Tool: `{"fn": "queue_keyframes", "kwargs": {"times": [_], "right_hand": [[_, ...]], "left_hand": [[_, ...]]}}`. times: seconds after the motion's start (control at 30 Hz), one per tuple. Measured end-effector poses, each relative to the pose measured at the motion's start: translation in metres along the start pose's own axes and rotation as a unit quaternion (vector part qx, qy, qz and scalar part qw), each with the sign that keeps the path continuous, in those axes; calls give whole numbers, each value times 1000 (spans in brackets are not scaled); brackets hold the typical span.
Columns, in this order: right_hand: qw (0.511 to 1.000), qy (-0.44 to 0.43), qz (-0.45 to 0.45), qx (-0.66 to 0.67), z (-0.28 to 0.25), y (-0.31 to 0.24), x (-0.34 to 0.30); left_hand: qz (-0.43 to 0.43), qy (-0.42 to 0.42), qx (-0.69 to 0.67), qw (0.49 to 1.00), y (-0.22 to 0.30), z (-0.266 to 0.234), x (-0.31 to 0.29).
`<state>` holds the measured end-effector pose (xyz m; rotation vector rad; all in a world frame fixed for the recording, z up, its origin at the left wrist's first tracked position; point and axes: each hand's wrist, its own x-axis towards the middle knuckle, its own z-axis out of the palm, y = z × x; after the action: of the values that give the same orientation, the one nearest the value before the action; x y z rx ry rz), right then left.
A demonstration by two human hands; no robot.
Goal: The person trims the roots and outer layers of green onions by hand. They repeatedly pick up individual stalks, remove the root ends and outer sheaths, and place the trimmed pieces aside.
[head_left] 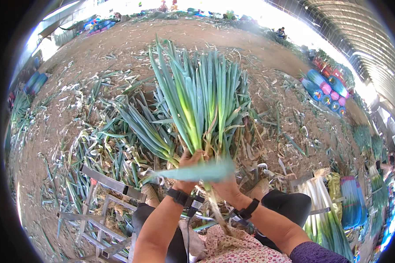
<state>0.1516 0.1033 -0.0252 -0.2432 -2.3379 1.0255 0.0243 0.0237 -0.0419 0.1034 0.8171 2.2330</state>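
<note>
A long green onion (191,118) stands tilted before me, its green leaves pointing away and its pale root end toward my lap. My left hand (188,163) is closed around its stalk. Close by, my right hand (224,187) is beside the lower stalk. A motion-blurred green leaf (197,172) crosses in front of both hands and hides the right fingers, so their grip does not show. Just beyond lies a thick pile of green onions (221,87), with a smaller clump (147,127) to its left.
A metal frame (112,182) stands at my left knee. Trimmed white-stemmed onions (322,197) lie by my right knee, near a blue-wrapped bundle (353,201). Leaf scraps litter the dirt floor (118,48). Wrapped bundles (327,90) are stacked at far right. A person (281,32) sits far off.
</note>
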Motion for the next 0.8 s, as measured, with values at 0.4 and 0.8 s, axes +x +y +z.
{"fn": "queue_keyframes", "kwargs": {"times": [0.4,0.8], "right_hand": [[899,8,407,160,-61,138,-105],[990,-136,-36,32,-17,-14,-3]], "left_hand": [[4,-32,-39,999,36,1,7],[-33,-51,-65,996,28,6,6]]}}
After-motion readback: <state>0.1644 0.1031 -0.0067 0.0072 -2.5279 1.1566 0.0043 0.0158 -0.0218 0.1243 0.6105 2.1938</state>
